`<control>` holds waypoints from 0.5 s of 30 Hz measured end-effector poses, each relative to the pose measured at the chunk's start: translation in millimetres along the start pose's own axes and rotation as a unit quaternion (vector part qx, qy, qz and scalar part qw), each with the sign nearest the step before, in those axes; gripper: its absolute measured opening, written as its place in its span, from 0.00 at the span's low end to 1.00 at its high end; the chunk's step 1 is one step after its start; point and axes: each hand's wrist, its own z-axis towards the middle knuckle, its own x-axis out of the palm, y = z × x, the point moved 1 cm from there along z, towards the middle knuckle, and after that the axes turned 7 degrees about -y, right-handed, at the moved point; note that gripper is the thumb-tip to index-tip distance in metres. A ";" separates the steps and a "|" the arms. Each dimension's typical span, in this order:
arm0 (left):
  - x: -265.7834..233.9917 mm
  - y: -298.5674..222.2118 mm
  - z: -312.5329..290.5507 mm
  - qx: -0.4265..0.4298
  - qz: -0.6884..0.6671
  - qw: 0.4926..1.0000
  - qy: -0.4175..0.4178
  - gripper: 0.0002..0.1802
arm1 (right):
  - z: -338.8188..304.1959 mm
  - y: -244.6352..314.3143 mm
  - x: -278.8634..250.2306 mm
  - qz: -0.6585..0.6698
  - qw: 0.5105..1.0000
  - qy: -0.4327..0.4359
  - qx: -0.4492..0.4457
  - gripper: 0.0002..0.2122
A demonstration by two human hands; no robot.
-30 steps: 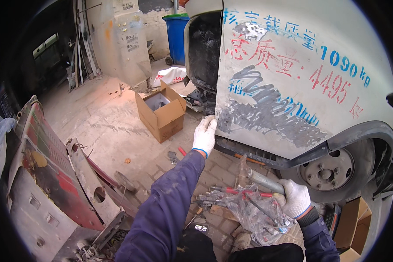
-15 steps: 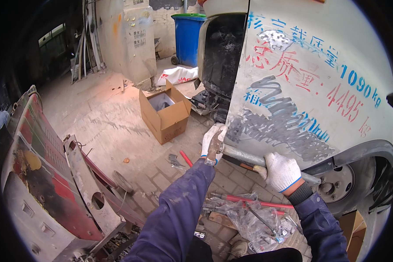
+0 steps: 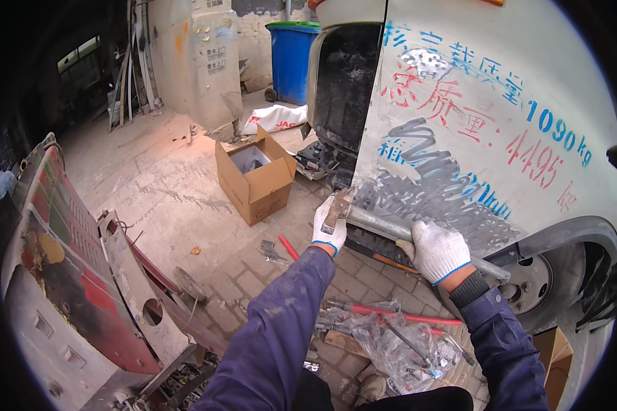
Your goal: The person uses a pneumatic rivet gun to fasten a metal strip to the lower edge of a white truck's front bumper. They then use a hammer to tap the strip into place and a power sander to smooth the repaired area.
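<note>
Across in front of me lies a hammer with a rusty, blocky head (image 3: 334,211) and a grey metal pipe handle (image 3: 379,224). My left hand (image 3: 324,229), in a white knit glove, is closed around the head end. My right hand (image 3: 440,252), gloved the same way, wraps round the handle further along, and the pipe's end sticks out to the right past it. Both hands are beside the lower edge of a white vehicle panel (image 3: 445,164) with painted markings and grey scribbles. The fingers' undersides are partly hidden.
An open cardboard box (image 3: 267,185) stands ahead on the paving. Below my hands lie a clear plastic bag (image 3: 397,342) and a red bar (image 3: 418,319). A battered vehicle part (image 3: 82,274) stands left, a wheel (image 3: 528,288) right, and a blue bin (image 3: 291,65) at the back.
The hammer has risen a little, its head more plainly seen over my left hand. Both hands keep their hold, and the view has shifted slightly.
</note>
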 end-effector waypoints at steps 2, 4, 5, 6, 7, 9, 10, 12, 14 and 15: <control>0.8 -2.6 -0.6 -0.031 0.027 0.999 -0.003 0.17 | -0.5 -0.6 3.0 0.011 0.998 0.062 0.014 0.20; -1.2 0.1 -0.4 -0.028 0.104 0.994 0.008 0.17 | -0.9 0.0 4.4 0.011 0.991 0.136 0.005 0.20; -3.3 3.8 0.0 -0.023 0.142 0.989 0.014 0.17 | -1.2 1.4 2.2 0.017 0.997 0.080 -0.003 0.20; -5.4 8.4 1.8 0.000 0.152 0.988 0.021 0.17 | 0.6 2.0 0.5 0.020 0.999 0.050 -0.008 0.20; -7.3 14.0 1.2 0.036 0.134 0.990 0.027 0.19 | 1.9 2.6 -1.4 0.008 0.999 0.033 -0.001 0.20; -10.7 29.7 2.1 -0.043 0.117 0.991 0.044 0.23 | 7.0 3.9 -3.2 0.018 0.996 0.073 0.056 0.19; -11.9 36.0 2.9 -0.023 0.180 0.982 0.055 0.24 | 7.9 5.8 -5.0 0.024 0.995 0.071 0.059 0.19; -11.2 44.5 6.0 0.051 0.287 0.954 0.077 0.26 | 7.6 9.8 -8.6 0.052 0.997 0.034 0.036 0.18; -9.2 47.9 6.6 0.045 0.213 0.972 0.094 0.26 | 4.3 12.1 -8.3 0.040 0.994 0.097 0.034 0.19; -8.1 47.1 4.5 0.043 0.192 0.977 0.084 0.25 | 1.5 12.5 -7.7 0.036 0.988 0.149 0.029 0.19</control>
